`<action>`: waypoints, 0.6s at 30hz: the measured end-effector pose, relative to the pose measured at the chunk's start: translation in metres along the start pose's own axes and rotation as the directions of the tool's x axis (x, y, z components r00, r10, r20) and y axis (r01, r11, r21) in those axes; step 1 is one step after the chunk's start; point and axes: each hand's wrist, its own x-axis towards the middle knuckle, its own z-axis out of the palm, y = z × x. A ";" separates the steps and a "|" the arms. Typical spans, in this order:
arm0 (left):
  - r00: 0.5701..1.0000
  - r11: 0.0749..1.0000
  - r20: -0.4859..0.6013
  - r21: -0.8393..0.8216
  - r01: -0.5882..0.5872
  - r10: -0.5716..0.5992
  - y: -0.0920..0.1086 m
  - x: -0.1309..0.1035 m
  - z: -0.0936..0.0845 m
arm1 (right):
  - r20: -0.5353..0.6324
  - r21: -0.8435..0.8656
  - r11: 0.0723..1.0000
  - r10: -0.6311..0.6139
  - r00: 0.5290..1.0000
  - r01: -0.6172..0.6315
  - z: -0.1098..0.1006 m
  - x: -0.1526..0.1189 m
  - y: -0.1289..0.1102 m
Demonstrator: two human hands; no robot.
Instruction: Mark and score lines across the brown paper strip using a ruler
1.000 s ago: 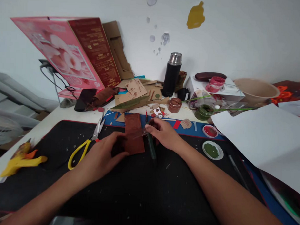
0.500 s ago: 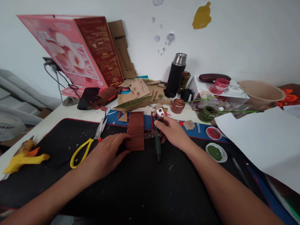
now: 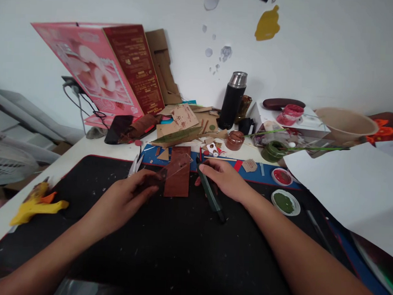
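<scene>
Narrowly, the left hand [image 3: 127, 196] pinches a clear strip [image 3: 177, 167]; the right hand [image 3: 226, 178] holds a dark-green tool [image 3: 212, 197].

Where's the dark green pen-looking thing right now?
In the head view, the dark green tool is in the person's right hand, just right of the brown strip, over the black mat.
</scene>
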 end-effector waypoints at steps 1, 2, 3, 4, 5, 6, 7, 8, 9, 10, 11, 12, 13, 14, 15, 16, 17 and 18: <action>1.000 1.000 0.005 -0.003 -0.002 0.002 0.000 0.000 0.000 | -0.002 -0.008 1.000 0.001 1.000 -0.001 0.000 0.000 0.000; 1.000 1.000 0.009 -0.002 -0.004 0.004 -0.001 -0.001 0.000 | -0.010 -0.014 1.000 0.003 1.000 -0.003 0.000 0.001 0.001; 1.000 1.000 0.009 0.001 -0.009 0.009 -0.001 -0.002 0.001 | -0.020 -0.022 1.000 0.003 1.000 -0.003 0.000 0.001 0.002; 1.000 1.000 0.009 0.008 -0.014 0.014 -0.002 -0.002 0.001 | -0.031 -0.034 0.999 -0.002 1.000 0.001 0.000 0.002 0.003; 1.000 1.000 0.006 0.017 -0.020 0.020 -0.003 -0.003 0.002 | -0.040 -0.047 0.999 -0.009 0.999 0.007 -0.001 0.003 0.004; 1.000 0.999 0.003 0.028 -0.027 0.027 -0.004 -0.004 0.003 | -0.050 -0.059 0.998 -0.016 0.999 0.014 -0.001 0.004 0.005; 0.999 0.999 0.003 0.038 -0.034 0.034 -0.006 -0.005 0.004 | -0.060 -0.067 0.998 -0.023 0.998 0.019 -0.002 0.004 0.006; 0.999 0.998 0.004 0.046 -0.041 0.041 -0.008 -0.006 0.005 | -0.073 -0.074 0.997 -0.027 0.997 0.022 -0.003 0.005 0.006; 0.999 0.998 0.010 0.053 -0.047 0.046 -0.010 -0.008 0.006 | -0.090 -0.080 0.997 -0.027 0.996 0.020 -0.005 0.005 0.006; 0.999 0.997 0.020 0.059 -0.049 0.048 -0.012 -0.009 0.008 | -0.115 -0.089 0.996 -0.026 0.993 0.016 -0.007 0.005 0.006; 0.998 0.996 0.034 0.067 -0.051 0.049 -0.014 -0.010 0.010 | -0.148 -0.100 0.995 -0.028 0.989 0.013 -0.009 0.005 0.006; 0.997 0.995 0.057 0.083 -0.052 0.048 -0.015 -0.012 0.012 | -0.186 -0.111 0.994 -0.034 0.982 0.013 -0.011 0.006 0.006; 0.995 0.993 0.086 0.106 -0.058 0.049 -0.016 -0.013 0.014 | -0.222 -0.115 0.993 -0.041 0.974 0.016 -0.013 0.006 0.006; 0.991 0.988 0.120 0.133 -0.072 0.056 -0.016 -0.014 0.015 | -0.253 -0.107 0.994 -0.046 0.966 0.020 -0.015 0.007 0.006; 0.985 0.983 0.157 0.160 -0.095 0.069 -0.016 -0.015 0.017 | -0.273 -0.087 0.996 -0.048 0.961 0.025 -0.016 0.007 0.006; 0.977 0.975 0.192 0.184 -0.124 0.088 -0.015 -0.016 0.018 | -0.283 -0.058 0.998 -0.048 0.958 0.033 -0.017 0.008 0.006; 0.969 0.967 0.221 0.204 -0.155 0.109 -0.014 -0.017 0.019 | -0.281 -0.022 0.999 -0.045 0.959 0.041 -0.018 0.008 0.007; 0.962 0.957 0.240 0.224 -0.183 0.127 -0.013 -0.018 0.019 | -0.272 0.010 0.999 -0.042 0.962 0.046 -0.018 0.009 0.008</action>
